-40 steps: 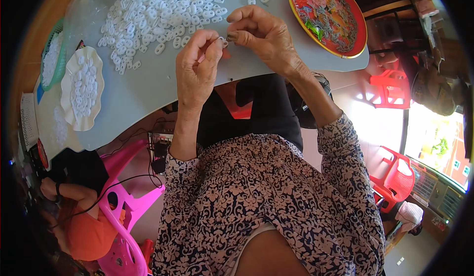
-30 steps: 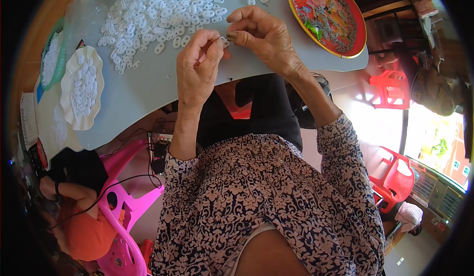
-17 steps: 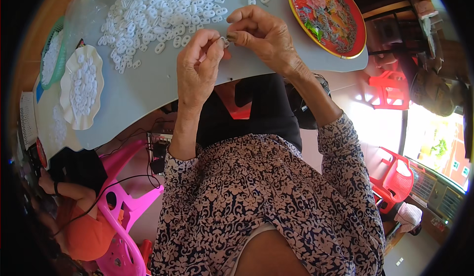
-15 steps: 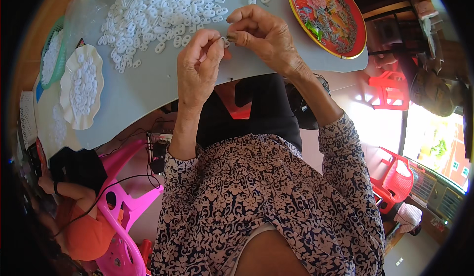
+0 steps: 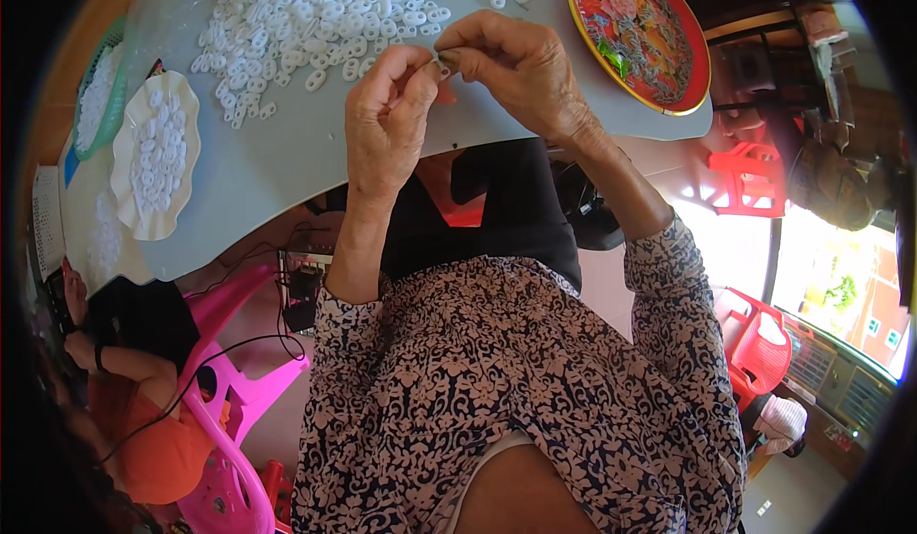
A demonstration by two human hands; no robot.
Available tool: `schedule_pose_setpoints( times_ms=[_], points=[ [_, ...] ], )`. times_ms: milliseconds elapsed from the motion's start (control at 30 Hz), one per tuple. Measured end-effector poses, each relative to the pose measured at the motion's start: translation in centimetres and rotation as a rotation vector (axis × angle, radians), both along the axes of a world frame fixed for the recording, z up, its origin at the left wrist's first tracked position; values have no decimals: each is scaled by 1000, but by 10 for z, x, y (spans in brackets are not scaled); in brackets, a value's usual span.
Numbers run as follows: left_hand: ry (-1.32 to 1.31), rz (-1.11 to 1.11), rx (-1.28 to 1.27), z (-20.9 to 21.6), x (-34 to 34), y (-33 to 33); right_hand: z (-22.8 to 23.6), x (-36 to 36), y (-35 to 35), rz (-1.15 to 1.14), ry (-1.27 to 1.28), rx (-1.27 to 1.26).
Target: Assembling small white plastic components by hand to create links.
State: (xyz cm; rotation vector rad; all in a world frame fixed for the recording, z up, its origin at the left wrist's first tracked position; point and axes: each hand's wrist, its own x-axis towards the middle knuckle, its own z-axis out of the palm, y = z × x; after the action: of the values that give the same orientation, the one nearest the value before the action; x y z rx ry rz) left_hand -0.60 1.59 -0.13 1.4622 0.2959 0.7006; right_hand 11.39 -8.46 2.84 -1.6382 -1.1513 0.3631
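Observation:
My left hand (image 5: 387, 123) pinches a small white plastic piece (image 5: 443, 69) above the table's near edge, thumb against bent forefinger. From the right, my right hand (image 5: 521, 71) meets it there, thumb and forefinger closed at the same piece. Whatever else those right fingertips hold is too small to make out. Beyond both hands spreads a heap of white oval pieces with holes (image 5: 315, 18). A round red tray (image 5: 702, 66) with a flower pattern stands to the right, strewn with many small grey metal-looking bits; a bright green item (image 5: 613, 59) lies in it.
The grey table (image 5: 277, 166) curves along its near edge. At left stand a cream wavy-rimmed dish (image 5: 124, 176) and a green basket (image 5: 117, 85), both with white pieces. Another person in orange (image 5: 158, 448) sits at lower left by a pink chair (image 5: 253, 391). Red chairs (image 5: 759, 348) stand at right.
The fingertips of my two hands have drawn slightly closer around the small white piece. The whole view has shifted a little; the heap and the tray look unchanged.

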Motion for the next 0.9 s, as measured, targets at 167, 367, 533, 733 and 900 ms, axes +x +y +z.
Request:
schedule_pose_setpoints(
  times_ms=[167, 367, 533, 733, 900],
  points=[
    [30, -59, -25, 0, -3, 1, -1, 2, -1, -8, -1, -43],
    [-7, -48, -1, -2, -1, 0, -4, -1, 2, -52, 1, -83],
    [-36, 2, 41, -6, -1, 1, -3, -7, 2, -73, 202, -104],
    [-63, 10, 42, -6, 1, 1, -5, -5, -6, -3, 473, -34],
    [-18, -19, 28, -7, -1, 1, -12, -10, -5, 53, 395, 87]
  ],
)
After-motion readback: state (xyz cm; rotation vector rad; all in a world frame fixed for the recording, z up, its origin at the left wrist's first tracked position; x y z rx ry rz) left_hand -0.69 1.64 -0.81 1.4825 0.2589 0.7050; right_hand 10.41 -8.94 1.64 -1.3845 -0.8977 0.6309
